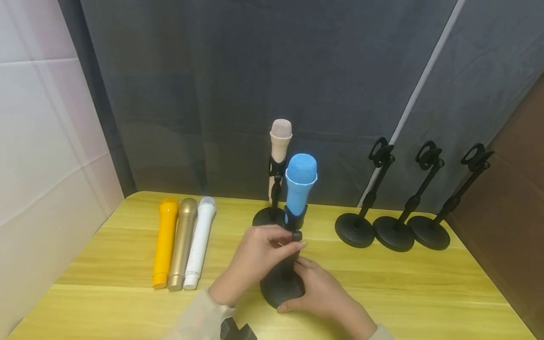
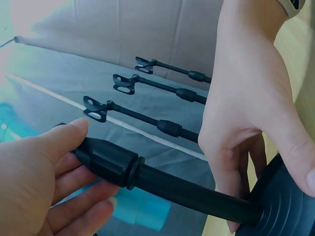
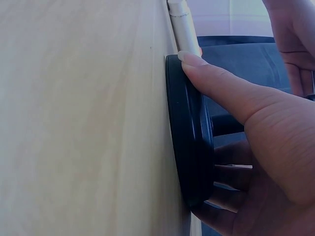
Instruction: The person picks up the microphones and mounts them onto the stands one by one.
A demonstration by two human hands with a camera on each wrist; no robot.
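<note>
A blue microphone [image 1: 301, 177] stands head-up in the clip of a black microphone stand [image 1: 278, 287] near the middle of the table. My left hand [image 1: 254, 252] pinches the upper part of the pole, just below the clip. In the left wrist view its thumb and fingers lie about the black ribbed collar [image 2: 108, 160]. My right hand [image 1: 320, 290] grips the round base, thumb on the near rim and fingers around the other side. The right wrist view shows the base edge-on [image 3: 184, 132], close against the tabletop.
Behind it, a beige microphone [image 1: 280, 137] sits in another black stand [image 1: 265, 217]. Yellow [image 1: 165, 243], gold [image 1: 182, 243] and white [image 1: 199, 243] microphones lie side by side at left. Three stands with bare clips [image 1: 354, 230] line the right. A grey curtain [image 1: 238, 94] hangs behind the table.
</note>
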